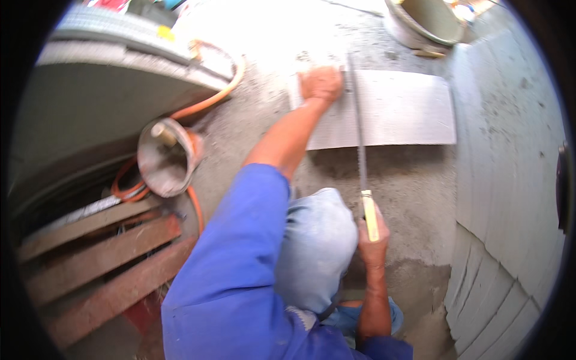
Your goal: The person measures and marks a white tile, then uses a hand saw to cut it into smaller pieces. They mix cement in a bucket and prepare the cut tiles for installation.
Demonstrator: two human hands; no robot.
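A pale, thin rectangular panel (408, 111) with fine lines lies across the middle of the work area, its near edge raised over a shadow. My left hand (323, 84) presses down on its left part near the far edge, fingers curled and slightly blurred. In my right hand (377, 243) is the yellow handle of a handsaw (362, 162). The long narrow blade points away from me and lies across the panel, just right of my left hand. My bent knee in light blue jeans (315, 240) is close to the panel's near side.
To the left, a dirty cone-shaped container (171, 159) sits by an orange hose (219, 96) and wooden slats (114, 252). A bucket (423, 27) stands at the far right. Grey boards (510, 180) line the right side, and a large curved slab (114, 108) is at upper left.
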